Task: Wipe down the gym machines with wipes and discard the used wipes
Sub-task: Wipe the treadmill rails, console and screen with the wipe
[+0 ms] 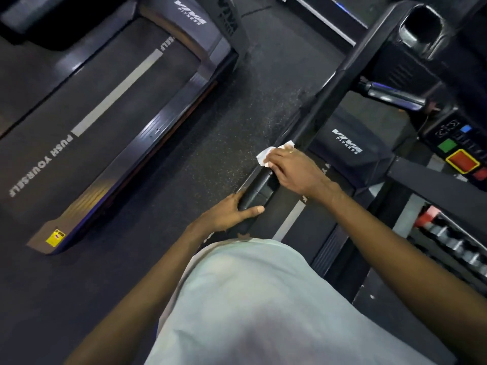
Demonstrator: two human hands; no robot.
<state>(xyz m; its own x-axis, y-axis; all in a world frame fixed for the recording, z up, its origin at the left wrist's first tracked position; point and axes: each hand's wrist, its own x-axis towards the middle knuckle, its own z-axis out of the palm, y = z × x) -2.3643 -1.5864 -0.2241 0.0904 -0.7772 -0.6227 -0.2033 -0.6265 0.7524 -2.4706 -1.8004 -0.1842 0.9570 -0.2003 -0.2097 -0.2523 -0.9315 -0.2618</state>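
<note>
Pressing the wipe against the handrail, the right hand curls over it just ahead of the left hand, which clasps the rail's near end; the rail's length runs onward toward the console.

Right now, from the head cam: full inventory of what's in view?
wipe: one, white, on the handrail under the right hand
handrail: one, black, along the right treadmill
right treadmill: one, black, under the handrail
left treadmill: one, black with grey belt stripe, across the aisle
console: one, black with green, red and blue buttons, far right
cup holder: one, black, top right
floor: one, dark speckled, between treadmills
shirt: one, light grey, bottom centre
left hand: one, grips the handrail's end
right hand: one, holds the wipe against the handrail
</note>
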